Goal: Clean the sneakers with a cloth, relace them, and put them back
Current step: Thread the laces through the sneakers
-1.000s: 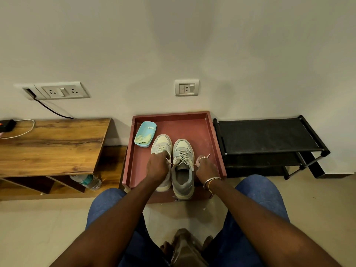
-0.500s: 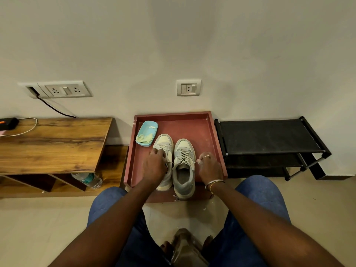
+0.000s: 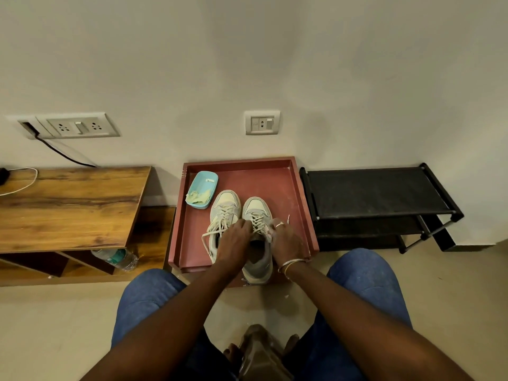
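Two pale grey-white sneakers stand side by side, toes to the wall, in a dark red tray (image 3: 299,199). The left sneaker (image 3: 224,209) has loose laces trailing off its left side. My left hand (image 3: 233,242) lies over the opening of the right sneaker (image 3: 258,213), fingers at the top of its lacing. My right hand (image 3: 284,239) pinches a lace end (image 3: 287,218) beside that sneaker's right side. A light blue dish (image 3: 204,188) with a yellowish cloth (image 3: 198,196) sits in the tray's far left corner.
A black shoe rack (image 3: 376,193) stands right of the tray. A low wooden table (image 3: 68,204) is to the left, a plastic bottle (image 3: 116,258) lying under it. Wall sockets (image 3: 262,122) and a cable are above. My knees in jeans frame the floor below.
Both hands have come together over the right sneaker. The left hand moved right off the left sneaker, so the lace stretched between the hands is slack now.
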